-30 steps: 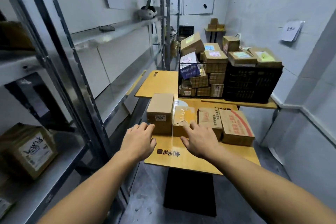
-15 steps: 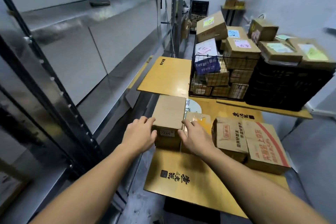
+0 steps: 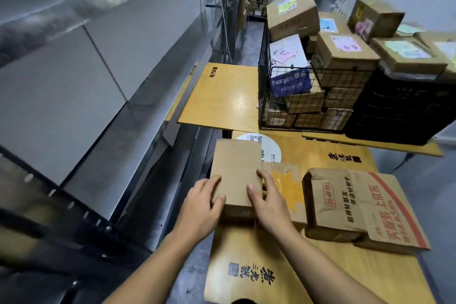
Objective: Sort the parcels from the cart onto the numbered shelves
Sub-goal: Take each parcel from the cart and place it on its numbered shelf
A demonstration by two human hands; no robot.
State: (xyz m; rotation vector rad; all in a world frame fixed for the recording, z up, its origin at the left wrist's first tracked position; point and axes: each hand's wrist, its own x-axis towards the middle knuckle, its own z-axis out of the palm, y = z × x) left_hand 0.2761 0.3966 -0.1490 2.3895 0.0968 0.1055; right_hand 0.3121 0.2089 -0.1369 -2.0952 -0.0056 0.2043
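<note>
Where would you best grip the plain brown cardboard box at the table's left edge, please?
By its two long side faces, one hand each side, coming from the near end. The plain brown cardboard box lies flat and narrow; left hand and right hand already flank it.

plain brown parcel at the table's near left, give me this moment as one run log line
stage: pickup | left hand on plain brown parcel left side | right hand on its right side | parcel on yellow table | shelving at left

Beyond your fingers (image 3: 217, 181) the yellow wooden surface (image 3: 229, 101) lies open; a taped tan carton (image 3: 288, 187) crowds their right.
</note>
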